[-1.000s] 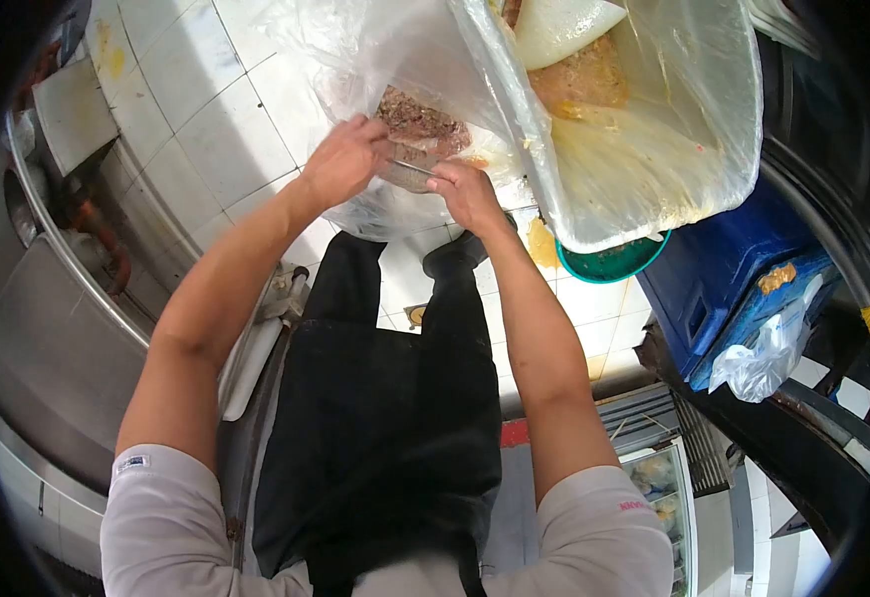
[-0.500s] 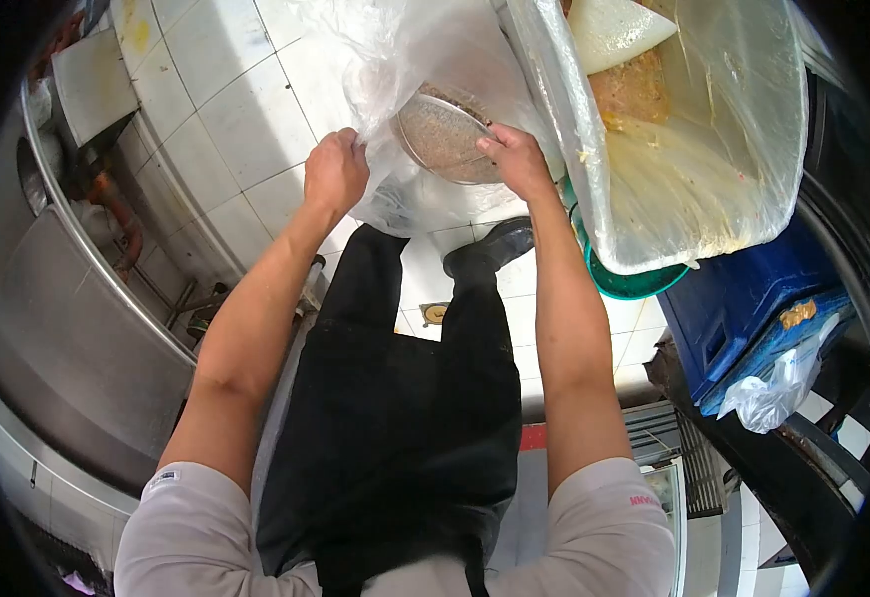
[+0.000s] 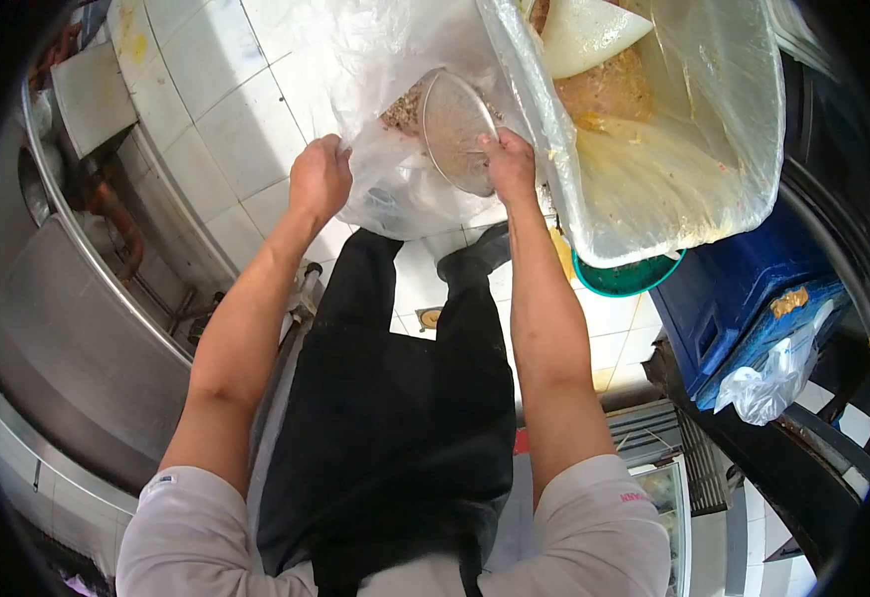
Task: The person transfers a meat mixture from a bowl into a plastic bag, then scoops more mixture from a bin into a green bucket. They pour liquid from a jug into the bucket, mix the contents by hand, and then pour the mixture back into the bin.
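My left hand (image 3: pixel 321 177) is closed on the edge of a clear plastic bag (image 3: pixel 380 204) that hangs above the tiled floor. My right hand (image 3: pixel 510 165) grips a round fine-mesh strainer (image 3: pixel 458 134) at its near right side. The strainer is tilted on edge over the bag's mouth, its disc facing left. Brown crumbs (image 3: pixel 403 111) lie inside the bag, partly hidden behind the strainer.
To the right stands a large tub (image 3: pixel 674 214) lined with clear plastic, holding orange-brown crumbs and a white curved piece (image 3: pixel 594 35). A green basin (image 3: pixel 622 279) sits below it, beside a blue container (image 3: pixel 694 328). A steel counter (image 3: pixel 82 338) runs along the left.
My right hand has turned the strainer from nearly flat to tilted on edge. More crumbs show in the bag. My left hand keeps hold of the bag's edge, slightly further left.
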Demonstrator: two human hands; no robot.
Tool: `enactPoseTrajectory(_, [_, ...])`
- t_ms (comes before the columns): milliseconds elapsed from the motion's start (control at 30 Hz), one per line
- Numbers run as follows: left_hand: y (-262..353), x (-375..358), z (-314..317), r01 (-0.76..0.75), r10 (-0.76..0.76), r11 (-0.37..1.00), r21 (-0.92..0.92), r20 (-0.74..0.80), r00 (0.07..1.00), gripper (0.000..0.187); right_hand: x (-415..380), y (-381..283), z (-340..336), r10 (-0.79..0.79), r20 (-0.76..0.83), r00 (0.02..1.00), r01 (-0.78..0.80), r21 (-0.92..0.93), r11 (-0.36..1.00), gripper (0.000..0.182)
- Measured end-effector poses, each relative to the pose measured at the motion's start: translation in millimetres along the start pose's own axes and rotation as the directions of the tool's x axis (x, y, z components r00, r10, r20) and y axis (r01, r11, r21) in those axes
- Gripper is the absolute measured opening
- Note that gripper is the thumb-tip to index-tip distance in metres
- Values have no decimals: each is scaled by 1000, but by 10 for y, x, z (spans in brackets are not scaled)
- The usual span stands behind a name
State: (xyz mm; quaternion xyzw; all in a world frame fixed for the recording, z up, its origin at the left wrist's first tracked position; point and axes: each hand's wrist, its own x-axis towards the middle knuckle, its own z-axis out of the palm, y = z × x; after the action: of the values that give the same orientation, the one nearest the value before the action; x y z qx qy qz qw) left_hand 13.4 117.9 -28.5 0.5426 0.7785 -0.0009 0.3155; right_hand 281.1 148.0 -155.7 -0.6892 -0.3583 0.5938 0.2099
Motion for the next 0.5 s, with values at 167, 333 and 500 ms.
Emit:
enactPoseTrajectory(167, [5, 23, -3, -15, 16, 999, 35, -16, 1000, 19, -218, -27, 24, 110, 10, 994, -109, -45, 993, 15])
enactPoseTrajectory(333, [86, 35, -46, 11, -12, 999, 43, 29, 999, 25, -593, -218, 86, -407, 25, 913, 401, -241, 884, 18])
enactPoseTrajectory(500, [398, -95, -276, 64, -69, 997, 45, 109, 992, 38, -1430, -709, -193, -424, 277, 862, 495, -288, 819, 13])
